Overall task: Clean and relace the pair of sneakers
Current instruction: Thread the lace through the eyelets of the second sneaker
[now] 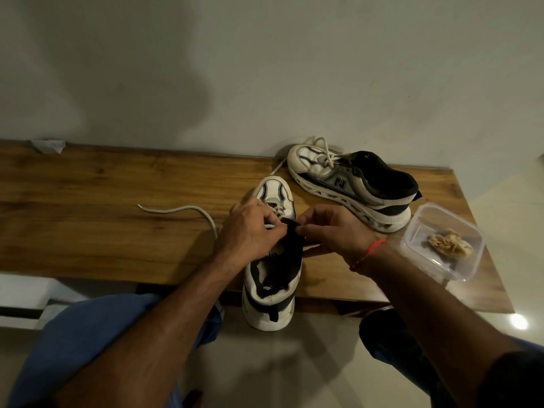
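A white, grey and black sneaker (272,293) stands on the wooden table (103,201), toe away from me, heel past the front edge. My left hand (250,231) pinches its white lace (176,209) at the eyelets; the lace's free end trails left across the table. My right hand (332,228) pinches the black tongue at the shoe's throat. The second sneaker (353,184) lies at the back right, turned sideways, its laces loose near the toe.
A clear plastic container (441,240) holding a crumpled beige cloth sits at the table's right end. A small white object (48,146) lies at the back left by the wall. My blue-clad knees are below the table's front edge.
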